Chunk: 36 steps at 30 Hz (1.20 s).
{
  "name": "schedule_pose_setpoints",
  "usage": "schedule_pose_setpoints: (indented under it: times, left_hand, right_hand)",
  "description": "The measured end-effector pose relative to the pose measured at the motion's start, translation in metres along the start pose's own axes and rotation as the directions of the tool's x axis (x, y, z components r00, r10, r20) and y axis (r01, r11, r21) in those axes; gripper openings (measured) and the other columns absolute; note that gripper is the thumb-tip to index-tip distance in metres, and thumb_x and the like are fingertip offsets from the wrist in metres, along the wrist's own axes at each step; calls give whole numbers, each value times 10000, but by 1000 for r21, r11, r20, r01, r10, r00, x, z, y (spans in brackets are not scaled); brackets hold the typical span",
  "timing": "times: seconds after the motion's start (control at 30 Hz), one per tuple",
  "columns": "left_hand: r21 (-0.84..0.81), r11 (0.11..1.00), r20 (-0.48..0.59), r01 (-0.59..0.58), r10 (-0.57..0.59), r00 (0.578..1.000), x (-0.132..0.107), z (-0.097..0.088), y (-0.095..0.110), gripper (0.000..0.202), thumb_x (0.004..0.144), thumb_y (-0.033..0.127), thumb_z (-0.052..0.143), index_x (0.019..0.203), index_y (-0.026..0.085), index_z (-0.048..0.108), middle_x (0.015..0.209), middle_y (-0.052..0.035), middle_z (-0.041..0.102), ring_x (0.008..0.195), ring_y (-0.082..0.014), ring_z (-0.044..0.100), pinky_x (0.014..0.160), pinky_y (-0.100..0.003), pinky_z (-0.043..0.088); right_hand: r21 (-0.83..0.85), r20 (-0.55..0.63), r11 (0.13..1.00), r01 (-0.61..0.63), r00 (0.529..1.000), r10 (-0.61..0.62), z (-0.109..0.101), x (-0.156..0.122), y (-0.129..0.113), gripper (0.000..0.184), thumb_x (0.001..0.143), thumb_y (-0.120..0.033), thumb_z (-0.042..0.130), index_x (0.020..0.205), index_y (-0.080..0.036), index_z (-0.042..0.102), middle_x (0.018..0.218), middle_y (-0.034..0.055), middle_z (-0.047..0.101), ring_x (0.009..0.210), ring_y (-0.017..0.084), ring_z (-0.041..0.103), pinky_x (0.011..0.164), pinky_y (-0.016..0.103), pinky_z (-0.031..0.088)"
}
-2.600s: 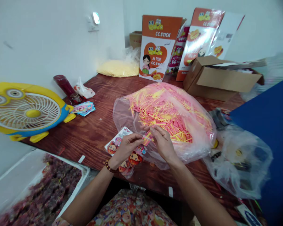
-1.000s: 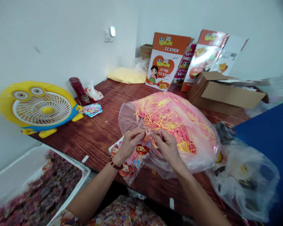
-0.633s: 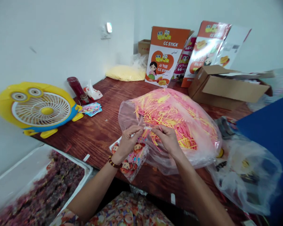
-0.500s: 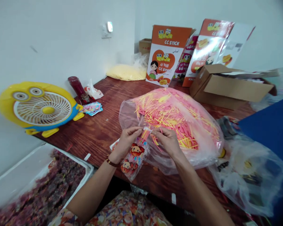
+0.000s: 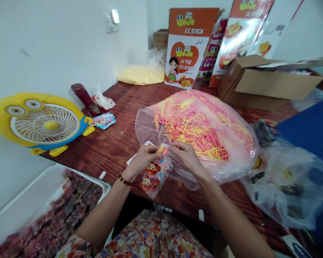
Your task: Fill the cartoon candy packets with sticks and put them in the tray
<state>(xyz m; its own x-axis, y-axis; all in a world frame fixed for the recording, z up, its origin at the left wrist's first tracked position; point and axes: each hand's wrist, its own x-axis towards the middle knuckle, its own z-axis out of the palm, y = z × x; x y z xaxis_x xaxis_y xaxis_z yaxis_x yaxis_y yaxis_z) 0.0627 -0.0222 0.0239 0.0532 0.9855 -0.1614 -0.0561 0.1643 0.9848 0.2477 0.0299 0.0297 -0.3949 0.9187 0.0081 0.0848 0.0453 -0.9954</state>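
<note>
My left hand [image 5: 144, 158] is closed on a small clear plastic packet [image 5: 153, 175] printed with red-haired cartoon figures. Pink and yellow sticks [image 5: 163, 149] show at the packet's top end, beside my left fingertips. At the opposite side of that end, my right hand [image 5: 186, 156] is closed in a pinch against the packet's edge; whether it also grips loose sticks I cannot make out. Just beyond both hands lies a large clear bag [image 5: 242, 152], open towards me and heaped with thin pink and yellow sticks [image 5: 196, 138].
A yellow fan [image 5: 51, 125] stands at left near printed packets [image 5: 104, 120] and a dark red bottle [image 5: 82, 96]. Printed cartons [image 5: 191, 46] and an open brown box [image 5: 271, 84] line the back. Below left is a white bin [image 5: 29, 195]; a plastic bag [image 5: 290, 186] lies right.
The camera view has tilted downward a little. My left fingers have slid lower over the packet's top, and my right fingers have come closer to them.
</note>
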Motion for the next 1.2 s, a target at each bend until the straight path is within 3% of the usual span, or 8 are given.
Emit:
schedule_pose_setpoints:
  times: [0.17,0.3,0.5,0.63,0.73,0.93,1.1,1.2]
  left_hand:
    - [55,998,3,0,-1,1000,-2,-13,-6,289,659,358,812,803,129,710,719,8,675,606,-103,564,583,-218,442]
    - [273,962,-1,29,-30,1000,-12,-25,-26,387,727,360,748,1045,146,694,791,-11,693,651,-139,606,610,-252,470]
    - [747,661,-24,-74,138,990,-36,-17,-61,447,825,307,687,1244,169,612,1141,-125,682,1063,-269,625,959,-419,467]
    - [837,538,-2,-99,183,983,-41,-12,-68,483,884,345,633,1319,153,546,1214,-156,639,1130,-293,595,983,-441,456]
    - [871,481,-5,-99,209,978,-37,-19,-69,474,913,381,598,1331,168,525,1222,-142,635,1108,-284,603,966,-428,459]
    - [927,375,-96,1,236,967,-13,-47,-61,364,957,391,514,1229,166,604,1125,-124,670,1045,-269,618,914,-378,464]
    - [964,147,-249,222,194,949,9,-61,-59,439,938,493,486,1185,158,627,1139,-169,632,1052,-356,576,825,-425,455]
    - [964,105,-261,245,179,949,17,-63,-68,433,923,503,492,1148,156,620,1145,-175,622,1075,-368,554,831,-430,442]
  right_hand:
    - [-109,24,994,-23,999,25,8,3,15,346,798,-482,611,632,-181,570,585,-48,426,581,102,365,541,232,277]
    - [-202,77,975,-88,991,106,15,-5,34,346,818,-461,556,606,-187,563,542,-62,390,549,104,351,529,232,260]
    - [-624,51,774,-104,984,173,13,-21,48,309,855,-321,554,570,-206,520,574,-19,498,574,138,466,566,250,291]
    - [-782,-28,605,-149,978,205,11,-27,40,188,904,-345,548,815,-204,636,753,48,655,726,197,606,627,265,344]
    - [-769,-22,629,-116,988,156,3,-32,33,170,912,-321,527,942,-193,635,820,52,684,773,193,623,658,261,362]
    - [-720,-170,680,-138,985,19,-67,-27,19,239,911,-371,467,826,-199,609,684,-2,606,623,147,518,591,245,325]
    - [-825,-429,368,-429,899,87,-150,-16,8,274,905,-300,446,912,-170,687,806,68,696,715,176,582,611,266,317]
    - [-863,-442,192,-467,883,160,-171,-12,6,332,919,-249,413,1039,-161,710,985,125,737,861,208,639,655,278,342]
